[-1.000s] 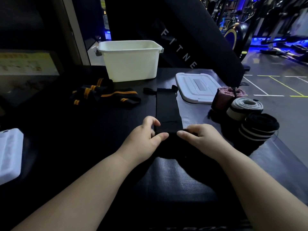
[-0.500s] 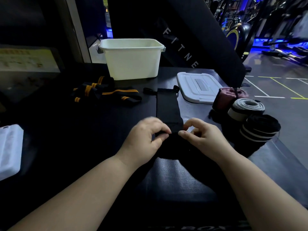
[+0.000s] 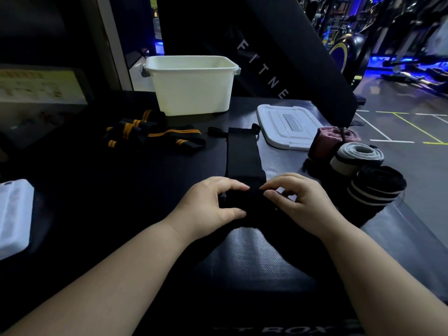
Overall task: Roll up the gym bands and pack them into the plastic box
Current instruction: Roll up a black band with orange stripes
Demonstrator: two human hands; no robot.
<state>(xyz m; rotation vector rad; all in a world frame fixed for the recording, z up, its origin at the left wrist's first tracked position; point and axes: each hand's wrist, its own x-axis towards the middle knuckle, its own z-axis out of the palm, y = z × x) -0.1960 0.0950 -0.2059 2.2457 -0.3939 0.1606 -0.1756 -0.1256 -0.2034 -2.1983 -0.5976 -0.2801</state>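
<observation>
In a dim gym, a black padded surface (image 3: 254, 258) carries a long black fabric band (image 3: 243, 156) stretched away from the person toward the open white plastic box (image 3: 191, 93) at the far edge. A second ago the left hand (image 3: 211, 204) and right hand (image 3: 298, 202) pinched the band's near end flat. Now the fingers (image 3: 232, 186) of both curl over and grip that end, which seems turned into a first small roll, though black on black hides its thickness. Rolling has only begun, with most of the band flat. Three rolled bands (image 3: 356, 156) stand to the right, unpacked, and the black-and-orange bands (image 3: 150, 134) lie loose to the left.
</observation>
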